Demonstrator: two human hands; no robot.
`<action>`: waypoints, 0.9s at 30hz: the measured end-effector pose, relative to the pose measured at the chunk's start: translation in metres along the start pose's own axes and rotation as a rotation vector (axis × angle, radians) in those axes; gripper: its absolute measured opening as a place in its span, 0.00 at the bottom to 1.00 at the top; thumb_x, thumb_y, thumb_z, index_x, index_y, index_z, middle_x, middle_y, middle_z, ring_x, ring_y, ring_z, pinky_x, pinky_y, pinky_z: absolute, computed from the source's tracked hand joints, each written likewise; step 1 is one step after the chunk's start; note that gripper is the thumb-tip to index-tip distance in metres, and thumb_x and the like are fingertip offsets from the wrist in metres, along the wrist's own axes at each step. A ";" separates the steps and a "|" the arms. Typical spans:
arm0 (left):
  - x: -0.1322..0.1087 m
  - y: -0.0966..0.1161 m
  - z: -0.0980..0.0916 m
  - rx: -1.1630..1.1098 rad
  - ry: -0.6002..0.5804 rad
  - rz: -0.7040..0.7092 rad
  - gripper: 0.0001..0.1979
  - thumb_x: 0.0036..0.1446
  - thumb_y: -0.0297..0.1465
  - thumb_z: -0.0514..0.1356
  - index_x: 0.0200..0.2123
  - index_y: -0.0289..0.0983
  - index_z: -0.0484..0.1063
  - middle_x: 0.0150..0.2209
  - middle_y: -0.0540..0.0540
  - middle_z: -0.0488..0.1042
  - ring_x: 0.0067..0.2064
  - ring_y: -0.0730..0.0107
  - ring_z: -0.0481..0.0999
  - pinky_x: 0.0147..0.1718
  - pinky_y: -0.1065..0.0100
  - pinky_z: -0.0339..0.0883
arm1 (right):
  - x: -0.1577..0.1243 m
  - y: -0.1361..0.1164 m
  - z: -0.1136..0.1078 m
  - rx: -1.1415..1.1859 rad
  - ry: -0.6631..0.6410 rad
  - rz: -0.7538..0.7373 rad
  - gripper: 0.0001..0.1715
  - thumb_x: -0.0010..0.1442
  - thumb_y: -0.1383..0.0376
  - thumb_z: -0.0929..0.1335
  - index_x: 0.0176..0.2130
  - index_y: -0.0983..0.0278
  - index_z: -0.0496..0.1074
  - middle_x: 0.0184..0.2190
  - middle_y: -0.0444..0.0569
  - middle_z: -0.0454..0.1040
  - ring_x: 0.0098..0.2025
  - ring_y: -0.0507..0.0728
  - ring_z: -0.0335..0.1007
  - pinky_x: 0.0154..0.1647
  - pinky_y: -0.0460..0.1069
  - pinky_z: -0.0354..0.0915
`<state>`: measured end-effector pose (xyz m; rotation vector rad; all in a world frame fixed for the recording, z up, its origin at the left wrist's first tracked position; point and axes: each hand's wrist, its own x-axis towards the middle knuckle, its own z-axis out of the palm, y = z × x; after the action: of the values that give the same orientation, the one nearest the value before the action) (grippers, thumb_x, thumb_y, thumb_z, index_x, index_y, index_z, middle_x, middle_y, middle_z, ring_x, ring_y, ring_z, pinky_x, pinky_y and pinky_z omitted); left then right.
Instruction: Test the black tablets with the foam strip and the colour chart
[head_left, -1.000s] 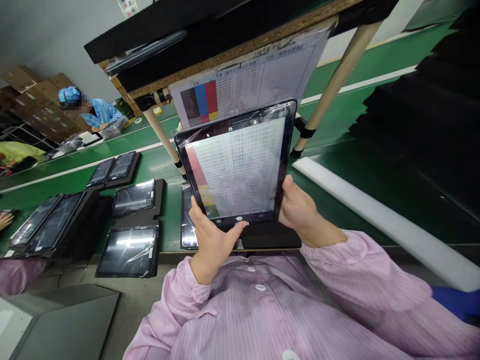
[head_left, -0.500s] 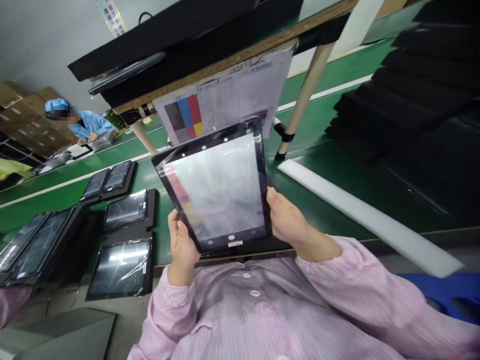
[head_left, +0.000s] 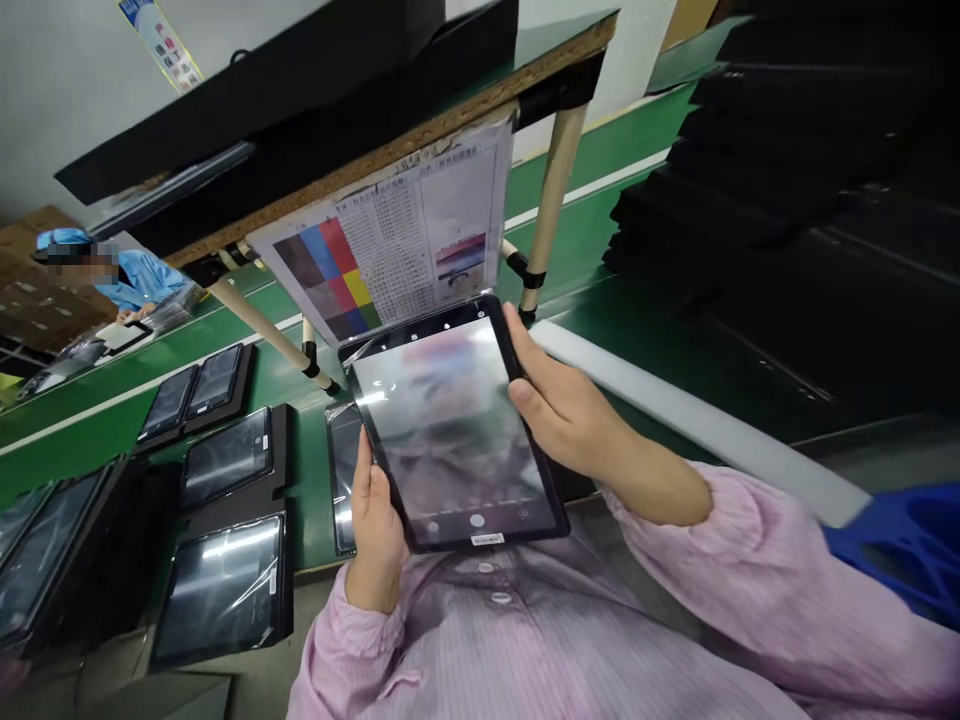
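Note:
A black-framed tablet (head_left: 457, 430) is held up before me, tilted, its lit screen showing what looks like a camera picture. My left hand (head_left: 379, 525) grips its lower left edge, thumb at the front. On the right edge, higher up, my right hand (head_left: 570, 415) is closed around the frame with its fingers behind, out of sight. Just beyond the tablet hangs a printed sheet (head_left: 405, 235) with colour blocks and a small landscape picture. Partly covered by the held tablet and my left hand, another tablet (head_left: 343, 475) lies on the green bench.
Several tablets (head_left: 221, 590) lie in black trays on the left. A shelf on beige pipe legs (head_left: 555, 190) stands ahead. A white foam strip (head_left: 697, 425) and a tall stack of black trays (head_left: 795, 230) are on the right. A person in blue (head_left: 135, 280) works far left.
The tablet has come lower and nearer to me, and its screen picture has changed from pale to darker. My right hand has shifted up along its edge. The view has turned rightward.

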<state>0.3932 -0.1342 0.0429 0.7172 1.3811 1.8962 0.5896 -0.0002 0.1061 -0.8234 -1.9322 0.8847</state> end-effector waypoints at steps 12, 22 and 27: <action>0.009 -0.051 0.033 0.472 -0.134 -0.284 0.32 0.64 0.43 0.58 0.67 0.37 0.60 0.71 0.39 0.54 0.73 0.58 0.51 0.71 0.56 0.41 | 0.014 0.134 0.043 0.374 0.061 0.503 0.55 0.64 0.33 0.46 0.73 0.63 0.35 0.65 0.56 0.61 0.65 0.60 0.62 0.65 0.61 0.62; 0.007 -0.008 -0.051 1.329 -0.215 0.332 0.20 0.67 0.32 0.51 0.60 0.42 0.69 0.58 0.36 0.63 0.60 0.51 0.60 0.61 0.43 0.54 | -0.033 0.094 0.041 -0.559 -0.282 -0.092 0.30 0.71 0.46 0.54 0.52 0.52 0.77 0.67 0.45 0.57 0.70 0.73 0.46 0.62 0.74 0.47; 0.022 -0.003 -0.075 1.638 -0.054 0.335 0.18 0.66 0.29 0.53 0.53 0.41 0.77 0.54 0.34 0.61 0.55 0.45 0.58 0.55 0.43 0.56 | -0.041 0.089 0.051 -0.608 -0.239 -0.096 0.30 0.72 0.51 0.53 0.57 0.55 0.74 0.68 0.53 0.54 0.69 0.73 0.47 0.59 0.71 0.52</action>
<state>0.3230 -0.1598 0.0194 1.7291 2.7454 0.4799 0.5817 0.0009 -0.0041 -0.9876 -2.4800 0.3382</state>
